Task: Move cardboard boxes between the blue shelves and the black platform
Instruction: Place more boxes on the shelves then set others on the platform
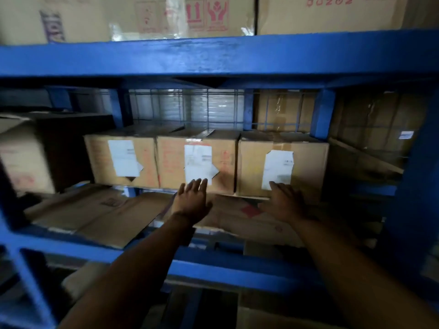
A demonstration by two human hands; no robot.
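Observation:
Three cardboard boxes with white labels stand side by side deep on the blue shelf (pixel 213 260): a left box (pixel 99 162), a middle box (pixel 171 162) and a right box (pixel 308 167). Both my arms stretch into the shelf bay. My left hand (pixel 192 200) is flat with straight fingers, its fingertips at the lower front of the middle box. My right hand (pixel 285 203) is spread with its fingers at the lower front of the right box, over the label's bottom edge. Neither hand holds anything. The black platform is out of view.
Flattened cardboard sheets (pixel 99 214) lie on the shelf floor under my hands. A larger box (pixel 23 157) sits at the left. More boxes (pixel 133 17) stand on the upper blue beam (pixel 213 55). Blue uprights (pixel 323 112) and wire mesh back the bay.

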